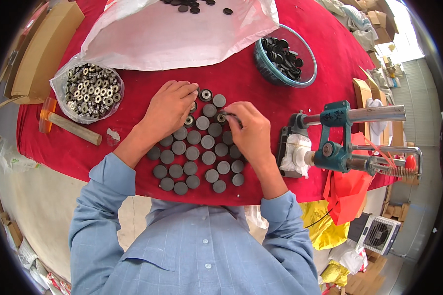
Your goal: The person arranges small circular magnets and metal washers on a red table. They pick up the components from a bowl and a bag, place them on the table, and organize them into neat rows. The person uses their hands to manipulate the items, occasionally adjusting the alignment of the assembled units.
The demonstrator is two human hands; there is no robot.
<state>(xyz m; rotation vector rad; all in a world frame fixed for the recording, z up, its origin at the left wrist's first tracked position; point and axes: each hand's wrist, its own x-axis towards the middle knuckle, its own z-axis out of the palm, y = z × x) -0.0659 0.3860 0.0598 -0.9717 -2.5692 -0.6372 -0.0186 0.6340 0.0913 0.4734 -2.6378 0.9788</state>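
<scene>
Grey-black round caps (207, 142) are spread over the red cloth in front of me. A few round pieces nearby show a metal bearing (205, 95) in their middle. My right hand (252, 130) pinches a dark round cap (235, 118) between thumb and fingers, tilted beside a bearing piece (221, 118). My left hand (171, 107) rests at the far left of the group, its fingers bent and close together. Next to its fingertips sits another bearing piece (189, 120); anything under the fingers is hidden.
At left are a bag of metal bearings (94, 92), a hammer (74, 128) and a cardboard box (47, 51). A glass bowl of black caps (310, 73) and a white sack (182, 46) lie beyond. A green hand press (334, 137) stands right.
</scene>
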